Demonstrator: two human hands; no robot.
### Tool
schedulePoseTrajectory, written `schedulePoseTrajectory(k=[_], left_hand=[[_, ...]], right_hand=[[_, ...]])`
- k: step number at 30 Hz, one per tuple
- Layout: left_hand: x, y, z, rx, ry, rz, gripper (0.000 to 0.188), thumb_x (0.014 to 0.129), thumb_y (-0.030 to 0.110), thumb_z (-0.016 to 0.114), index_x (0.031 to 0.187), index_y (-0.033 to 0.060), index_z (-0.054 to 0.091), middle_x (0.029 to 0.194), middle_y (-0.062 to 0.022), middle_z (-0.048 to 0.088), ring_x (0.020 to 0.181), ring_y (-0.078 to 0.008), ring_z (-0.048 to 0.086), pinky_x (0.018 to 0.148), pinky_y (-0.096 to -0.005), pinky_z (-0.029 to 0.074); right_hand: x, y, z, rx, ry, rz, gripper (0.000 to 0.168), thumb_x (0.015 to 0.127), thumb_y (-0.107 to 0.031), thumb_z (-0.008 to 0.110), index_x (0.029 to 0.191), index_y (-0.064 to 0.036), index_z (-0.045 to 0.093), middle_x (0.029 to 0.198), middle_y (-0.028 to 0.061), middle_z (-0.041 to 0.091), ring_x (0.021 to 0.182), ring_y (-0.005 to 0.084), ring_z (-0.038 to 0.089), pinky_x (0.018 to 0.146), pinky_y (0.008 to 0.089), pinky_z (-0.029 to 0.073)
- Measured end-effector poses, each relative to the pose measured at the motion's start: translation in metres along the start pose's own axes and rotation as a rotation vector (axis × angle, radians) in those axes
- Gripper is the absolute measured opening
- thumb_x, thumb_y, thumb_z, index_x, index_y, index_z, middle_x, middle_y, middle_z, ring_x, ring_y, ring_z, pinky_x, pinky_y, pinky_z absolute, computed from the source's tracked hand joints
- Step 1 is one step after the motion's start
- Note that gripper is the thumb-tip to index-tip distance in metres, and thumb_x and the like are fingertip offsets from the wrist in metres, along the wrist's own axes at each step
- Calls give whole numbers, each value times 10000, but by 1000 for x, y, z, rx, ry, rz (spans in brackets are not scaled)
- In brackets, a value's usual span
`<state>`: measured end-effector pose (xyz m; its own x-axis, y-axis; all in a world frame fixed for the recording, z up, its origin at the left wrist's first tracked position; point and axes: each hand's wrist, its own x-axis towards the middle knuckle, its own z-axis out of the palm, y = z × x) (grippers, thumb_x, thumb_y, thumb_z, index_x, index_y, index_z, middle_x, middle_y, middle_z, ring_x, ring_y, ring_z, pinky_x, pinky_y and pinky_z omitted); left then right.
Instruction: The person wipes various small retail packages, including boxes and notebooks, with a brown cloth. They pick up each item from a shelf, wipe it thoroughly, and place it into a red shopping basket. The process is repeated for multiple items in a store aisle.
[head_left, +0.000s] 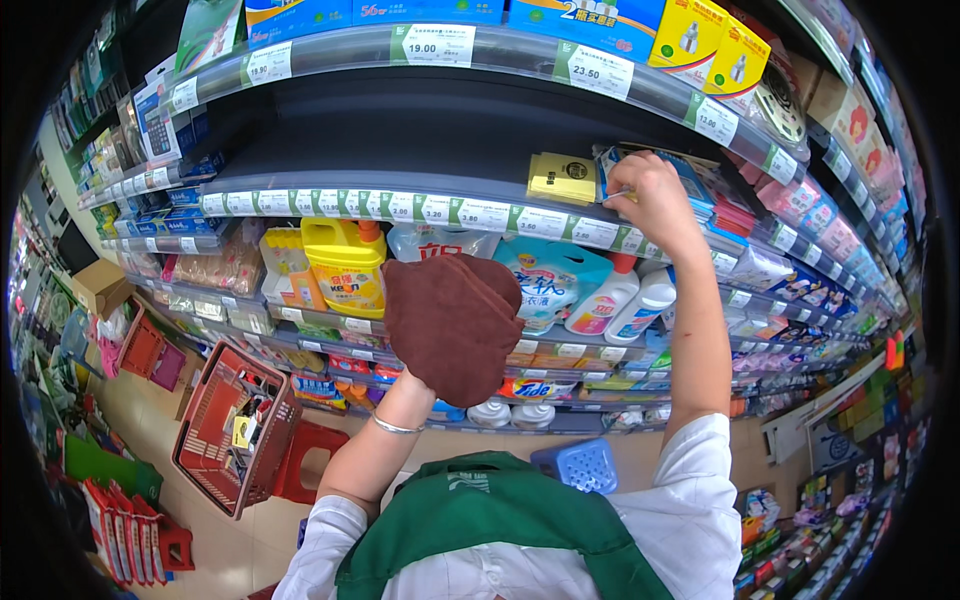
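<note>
A folded brown cloth (454, 330) is draped over my left hand (414, 384), hiding its fingers; the wrist below it wears a silver bangle (396, 427). The cloth is in front of the lower shelf's detergent. My right hand (646, 187) reaches to the upper shelf (375, 187), its fingertips pinched on a thin pale item (619, 195) that is too small to identify. Just left of those fingers lies a stack of yellow packets (562, 178). Blue packets (694, 187) lie behind and right of the hand, beside red packets (731, 214).
Price tags line the shelf edges. Below stand a yellow detergent jug (345, 266), a turquoise laundry pouch (551, 277) and white bottles (641, 304). At left, a red shopping basket (232, 427) rests on a red stool (311, 457). A blue plastic stool (577, 465) stands near my body.
</note>
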<state>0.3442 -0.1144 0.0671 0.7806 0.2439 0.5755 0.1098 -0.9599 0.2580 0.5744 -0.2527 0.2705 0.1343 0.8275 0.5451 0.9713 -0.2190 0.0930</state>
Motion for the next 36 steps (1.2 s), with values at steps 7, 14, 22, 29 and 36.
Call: schedulePoseTrajectory(k=[7, 14, 22, 29, 36], left_hand=[[-11, 2, 1, -173, 150, -51, 438, 920, 261, 486, 1324, 143, 368, 1297, -42, 424, 1177, -184, 424, 993, -330, 342], [-56, 19, 35, -341, 440, -165, 389, 927, 273, 465, 1274, 111, 400, 1219, -66, 455, 1110, -196, 461, 946, -326, 381], [-107, 10, 29, -286, 711, -334, 353, 935, 287, 442, 1218, 74, 438, 1131, -94, 490, 1033, -210, 503, 892, -322, 425], [-100, -16, -42, -962, 910, -661, 196, 808, 71, 556, 980, 17, 480, 867, -35, 459, 767, -115, 476, 722, -258, 426], [-154, -11, -29, -1760, 758, -609, 482, 940, 225, 436, 1379, 75, 302, 1349, -88, 421, 1215, -200, 440, 994, -321, 379]], right_hand=[[-14, -65, 8, 65, 456, -370, 161, 690, 1, 628, 841, -37, 585, 970, 101, 639, 1008, 285, 584, 811, 380, 478], [-92, -205, 80, 683, 236, -289, 125, 759, 10, 590, 867, -12, 530, 1057, 221, 615, 930, 333, 624, 754, 373, 513], [-121, -247, 122, 1434, 125, -97, 68, 923, -31, 450, 914, 5, 393, 1113, 280, 580, 1089, 318, 568, 925, 377, 428], [-91, -259, 131, 1954, 20, 192, 77, 960, -77, 396, 952, -15, 351, 1024, 261, 614, 925, 198, 593, 837, 280, 449], [-37, -278, 191, 1169, -100, 64, 173, 870, -92, 526, 1018, -17, 475, 910, 130, 589, 793, 253, 570, 728, 369, 452]])
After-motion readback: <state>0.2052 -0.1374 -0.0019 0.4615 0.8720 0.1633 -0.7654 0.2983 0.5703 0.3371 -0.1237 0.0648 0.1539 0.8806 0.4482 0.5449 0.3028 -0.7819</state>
